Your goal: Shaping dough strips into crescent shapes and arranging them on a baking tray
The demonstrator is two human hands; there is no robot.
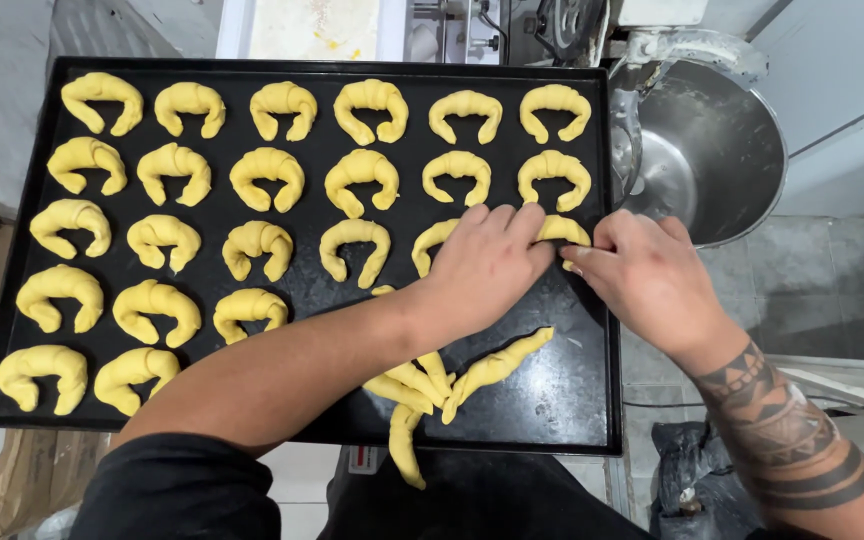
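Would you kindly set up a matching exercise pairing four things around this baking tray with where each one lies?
Things:
1. black rectangular baking tray
2. round steel mixing bowl
3. straight yellow dough sticks
4. left hand

Places:
A. beyond the tray's right edge
B. under the rows of curved dough
C. piled at the tray's near edge
D. on the tray, shaping a dough piece

Pairs: 1-B, 2-A, 3-C, 4-D

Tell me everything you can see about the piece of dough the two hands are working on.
The dough piece is pale yellow, soft-looking and raw, bent into a crescent. It lies on the black baking tray, at the right end of the third row, below other shaped crescents. The left hand covers its left part, fingers laid across it; the right hand pinches its right tip. Only the arched top and right end show.
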